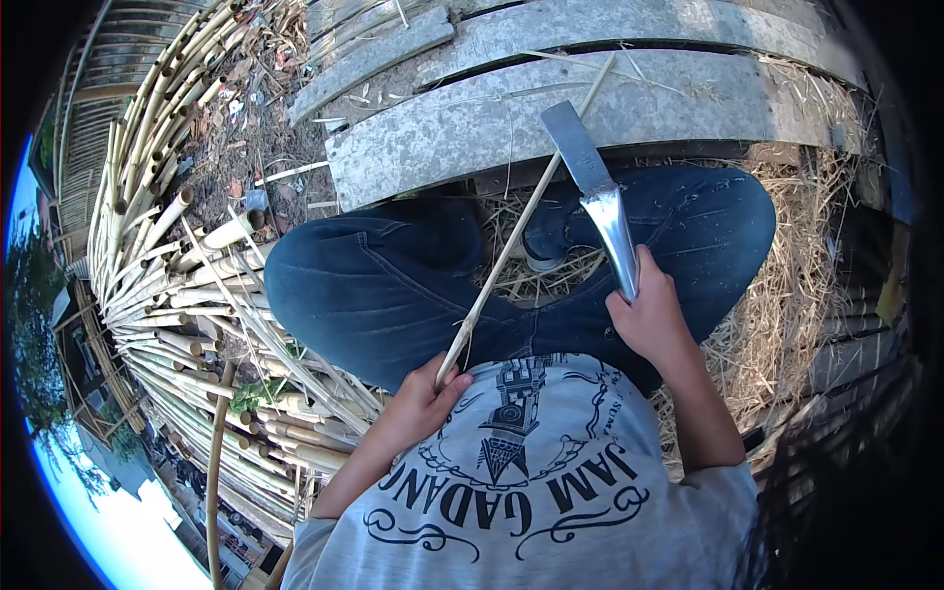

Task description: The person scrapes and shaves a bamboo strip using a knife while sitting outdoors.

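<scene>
My left hand, near my waist, is closed around the lower end of a long thin bamboo strip. The strip slants away from me, and its far end lies over the grey boards. In my right hand is a chopping knife, gripped by its shiny metal handle. Its short, broad, square-ended blade points away from me. In this view the blade tip comes close to the strip; I cannot tell whether they touch. Both hands are above my lap, between my bent legs in blue jeans.
Grey boards with thin slivers on them lie ahead of my legs. Many cut bamboo poles are piled at the left. Straw-like shavings cover the ground at the right. A loose plank lies at the far left of the boards.
</scene>
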`<state>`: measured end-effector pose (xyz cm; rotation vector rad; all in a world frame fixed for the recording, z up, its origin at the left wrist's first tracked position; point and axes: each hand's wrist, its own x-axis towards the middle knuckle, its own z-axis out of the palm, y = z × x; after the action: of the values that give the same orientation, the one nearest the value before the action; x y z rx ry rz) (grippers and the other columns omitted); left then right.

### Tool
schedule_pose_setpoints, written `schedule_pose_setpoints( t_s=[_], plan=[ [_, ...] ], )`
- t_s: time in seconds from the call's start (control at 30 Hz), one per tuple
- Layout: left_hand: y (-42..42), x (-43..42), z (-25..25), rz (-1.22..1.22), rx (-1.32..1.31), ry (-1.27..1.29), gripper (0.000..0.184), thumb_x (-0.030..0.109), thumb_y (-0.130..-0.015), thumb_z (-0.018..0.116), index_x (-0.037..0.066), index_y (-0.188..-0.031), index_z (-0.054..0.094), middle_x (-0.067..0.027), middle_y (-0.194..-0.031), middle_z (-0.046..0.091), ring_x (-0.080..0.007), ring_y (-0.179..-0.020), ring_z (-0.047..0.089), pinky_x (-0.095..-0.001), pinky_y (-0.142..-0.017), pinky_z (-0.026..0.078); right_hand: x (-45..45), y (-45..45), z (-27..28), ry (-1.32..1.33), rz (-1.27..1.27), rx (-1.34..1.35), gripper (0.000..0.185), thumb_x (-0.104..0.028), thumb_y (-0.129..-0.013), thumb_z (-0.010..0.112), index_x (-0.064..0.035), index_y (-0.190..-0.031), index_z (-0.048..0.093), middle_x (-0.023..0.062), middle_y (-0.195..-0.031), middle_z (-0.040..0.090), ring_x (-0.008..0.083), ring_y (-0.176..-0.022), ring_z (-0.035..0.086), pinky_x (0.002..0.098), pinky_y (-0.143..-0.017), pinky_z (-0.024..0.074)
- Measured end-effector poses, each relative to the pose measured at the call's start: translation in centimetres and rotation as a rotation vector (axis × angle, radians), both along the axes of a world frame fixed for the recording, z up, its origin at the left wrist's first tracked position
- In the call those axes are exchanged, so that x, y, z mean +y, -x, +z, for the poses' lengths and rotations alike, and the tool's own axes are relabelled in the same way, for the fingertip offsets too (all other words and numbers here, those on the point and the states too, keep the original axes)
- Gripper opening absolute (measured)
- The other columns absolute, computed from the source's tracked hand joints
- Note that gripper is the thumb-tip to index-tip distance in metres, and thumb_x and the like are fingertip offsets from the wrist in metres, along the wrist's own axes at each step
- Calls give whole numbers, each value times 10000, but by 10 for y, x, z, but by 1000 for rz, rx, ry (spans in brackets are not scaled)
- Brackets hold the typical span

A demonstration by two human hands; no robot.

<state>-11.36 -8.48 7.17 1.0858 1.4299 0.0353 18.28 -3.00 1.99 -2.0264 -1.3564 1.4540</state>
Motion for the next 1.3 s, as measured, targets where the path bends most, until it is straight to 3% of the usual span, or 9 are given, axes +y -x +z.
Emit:
schedule_pose_setpoints(
  t_s=[0.17, 0.27, 0.33, 0.37, 0.47, 0.83, 0.97, 1.17, 1.3],
  plan=[
    [2, -1, -2, 10, -3, 39, 253, 176, -972, 615, 34, -831, 461, 8, -671, 378, -93, -649, 342, -279, -561, 347, -8, -2, 1, 16, 30, -8, 336, -28, -764, 591, 73, -1055, 458, 252, -688, 597, 431, -697, 663, 421, -622, 505],
    [6, -3, -5, -20, -1, 19, 265, 203, -965, 620, 10, -865, 469, -65, -662, 413, -157, -620, 380, -326, -575, 392, -8, -3, 1, -24, 9, -4, 309, -29, -765, 585, 72, -1028, 459, 252, -679, 585, 432, -685, 652, 423, -617, 500],
    [5, -4, -7, -34, 0, -20, 266, 198, -958, 630, 12, -858, 469, -74, -656, 420, -160, -615, 384, -329, -571, 392, 0, -10, 4, 9, 8, -7, 248, -24, -751, 581, 34, -970, 480, 177, -689, 534, 303, -598, 571, 395, -599, 456],
    [4, -2, -7, -31, -3, -21, 266, 198, -958, 630, 12, -858, 469, -74, -656, 420, -160, -615, 384, -329, -571, 392, 5, -14, 3, 8, 12, -10, 248, -24, -751, 581, 34, -970, 480, 177, -689, 534, 303, -598, 571, 395, -599, 456],
    [3, -2, -6, -28, 3, 4, 270, 195, -953, 637, 15, -847, 465, -78, -649, 424, -164, -603, 380, -331, -561, 388, 22, -18, 3, 2, 6, -50, 311, -35, -759, 584, 49, -1039, 479, 263, -740, 588, 465, -757, 631, 433, -685, 495],
    [2, 1, -6, 20, -2, 27, 270, 170, -952, 643, 17, -830, 458, 3, -659, 377, -98, -631, 343, -285, -549, 348, 27, -32, 6, -88, 219, -46, 287, -30, -749, 599, 59, -1007, 509, 226, -721, 577, 385, -681, 625, 414, -648, 481],
    [0, 1, -8, 18, 17, 30, 278, 164, -949, 647, 32, -808, 447, 11, -647, 366, -93, -616, 336, -285, -534, 342, 60, -49, 18, 92, 254, -142, 399, -14, -756, 579, 74, -1137, 500, 313, -819, 612, 460, -870, 657, 433, -739, 499],
    [1, 3, -6, 34, 6, 20, 287, 150, -937, 661, 38, -792, 440, 14, -645, 367, -90, -616, 331, -275, -535, 338, 35, -37, 13, -5, 274, -46, 341, -25, -757, 601, 45, -1075, 496, 257, -718, 589, 402, -690, 640, 432, -676, 484],
    [-1, 2, -11, 39, -10, 10, 286, 147, -931, 667, 37, -793, 441, 12, -655, 371, -89, -629, 336, -274, -545, 342, 47, -44, 2, 48, 195, -112, 345, -21, -755, 589, 22, -1083, 490, 305, -816, 619, 468, -869, 648, 450, -736, 494]
  ],
)
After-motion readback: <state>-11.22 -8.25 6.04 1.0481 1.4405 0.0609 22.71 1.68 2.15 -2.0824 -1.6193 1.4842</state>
